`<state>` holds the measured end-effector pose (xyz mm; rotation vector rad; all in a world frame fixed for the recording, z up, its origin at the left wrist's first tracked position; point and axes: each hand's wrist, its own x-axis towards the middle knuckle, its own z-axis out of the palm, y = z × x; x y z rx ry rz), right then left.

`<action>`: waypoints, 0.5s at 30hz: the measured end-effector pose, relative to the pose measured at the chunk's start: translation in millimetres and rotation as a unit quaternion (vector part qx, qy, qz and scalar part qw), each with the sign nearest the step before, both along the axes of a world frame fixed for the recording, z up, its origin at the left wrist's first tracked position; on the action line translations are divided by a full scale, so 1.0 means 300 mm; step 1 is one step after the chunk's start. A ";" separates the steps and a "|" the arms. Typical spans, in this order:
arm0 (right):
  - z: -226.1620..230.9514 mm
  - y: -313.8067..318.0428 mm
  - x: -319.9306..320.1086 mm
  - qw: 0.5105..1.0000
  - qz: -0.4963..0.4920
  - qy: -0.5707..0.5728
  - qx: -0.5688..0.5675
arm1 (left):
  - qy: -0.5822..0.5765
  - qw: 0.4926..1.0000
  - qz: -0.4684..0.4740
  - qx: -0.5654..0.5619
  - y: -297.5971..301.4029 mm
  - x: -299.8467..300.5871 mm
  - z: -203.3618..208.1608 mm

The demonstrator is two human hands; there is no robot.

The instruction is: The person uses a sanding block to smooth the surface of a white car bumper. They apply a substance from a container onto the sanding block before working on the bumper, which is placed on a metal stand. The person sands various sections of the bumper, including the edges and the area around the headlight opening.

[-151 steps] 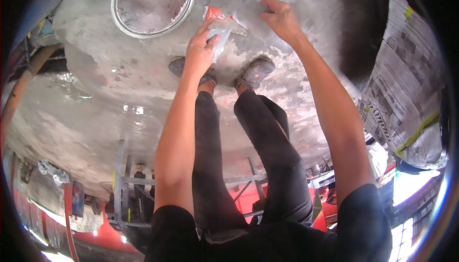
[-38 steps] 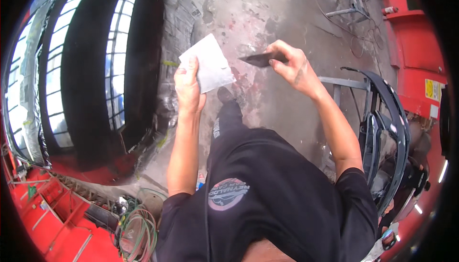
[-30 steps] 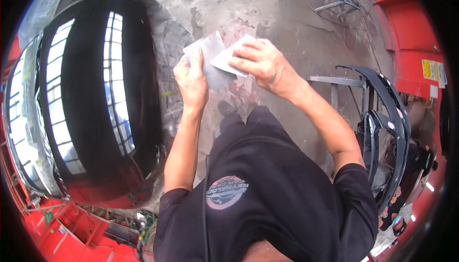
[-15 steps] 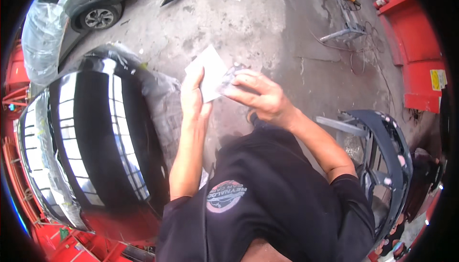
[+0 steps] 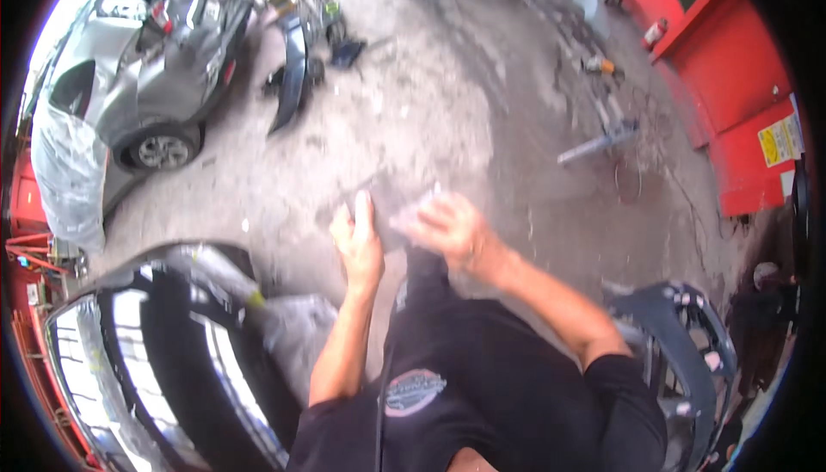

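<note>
My left hand point(image 5: 360, 244) is closed on a thin, greyish square sheet point(image 5: 385, 201), thumb laid along it. The sheet is smeared by motion and blends with the floor behind it. Just to the right, my right hand point(image 5: 460, 233) pinches a pale, see-through, crumpled piece point(image 5: 411, 215) that looks like plastic film. The two hands are close together in front of my body, above the concrete floor.
At lower left stands a glossy black car panel point(image 5: 185, 360) with clear film along its edge. A damaged silver car point(image 5: 163, 67) is at far left, with loose parts point(image 5: 292, 76) beside it. A dark bumper point(image 5: 680, 343) stands at right, near a red wall point(image 5: 731, 76) and a metal stand point(image 5: 602, 141).
The view has tilted up, showing more of the silver car and floor. The sheet, white before, now shows a greyish face. My hands stay close together, still holding both pieces.
</note>
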<state>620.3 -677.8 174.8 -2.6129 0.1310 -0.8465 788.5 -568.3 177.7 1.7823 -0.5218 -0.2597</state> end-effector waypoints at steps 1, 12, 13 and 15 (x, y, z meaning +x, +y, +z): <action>-0.014 -0.056 0.026 1.000 -0.001 0.019 0.016 | 0.029 0.998 -0.043 -0.022 -0.072 0.051 -0.013; 0.060 -0.849 0.532 0.994 -0.045 -0.018 0.097 | 0.447 0.868 -0.110 -0.189 -0.950 0.637 -0.065; 0.051 -0.897 0.581 0.994 -0.063 -0.016 0.086 | 0.485 0.850 -0.096 -0.184 -1.013 0.663 -0.058; 0.024 -1.036 0.648 0.994 -0.076 0.013 0.072 | 0.481 0.854 -0.087 -0.179 -1.130 0.733 -0.049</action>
